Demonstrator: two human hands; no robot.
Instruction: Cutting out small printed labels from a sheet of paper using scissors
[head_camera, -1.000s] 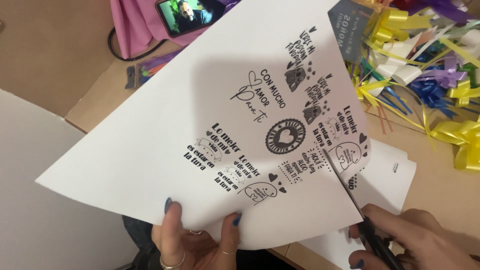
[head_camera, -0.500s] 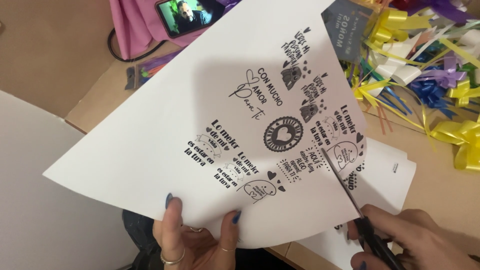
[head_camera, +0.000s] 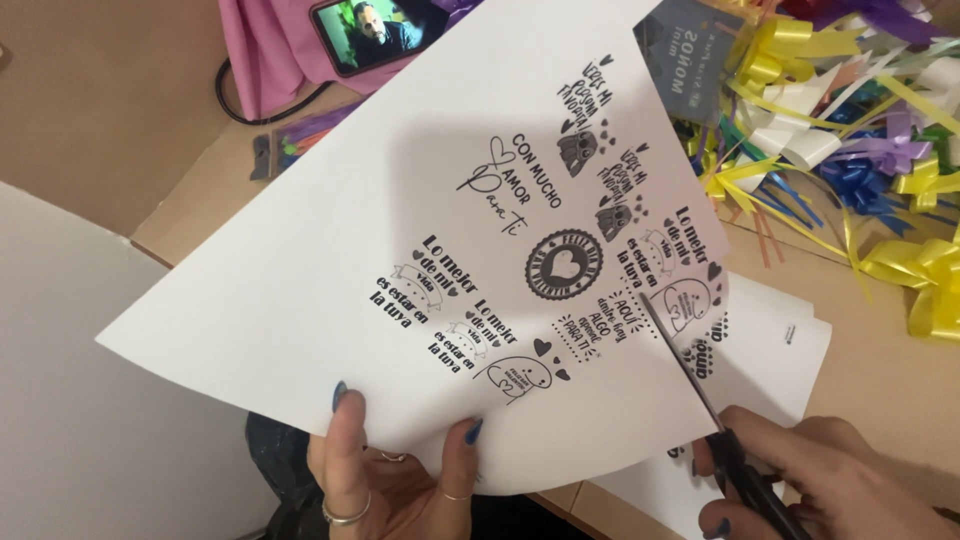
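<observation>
At centre frame, L hand (head_camera: 395, 480) is pinched on the lower edge of a white printed sheet (head_camera: 400, 250), held up over the brown table (head_camera: 900, 390). R hand (head_camera: 830, 480) is clamped on black scissors (head_camera: 715, 420), blades partway into the sheet's right side. Loose ribbon bows (head_camera: 850, 130) lie top right w/ no container visible; phone (head_camera: 385, 30) sits on pink cloth (head_camera: 275, 50).

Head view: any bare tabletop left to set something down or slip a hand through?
Bare brown table at right, between the ribbon pile and the right hand with scissors. Brown surface at upper left, beside the pink bag. Crowded: top right with ribbons; centre covered by the printed sheet the left hand holds.
</observation>
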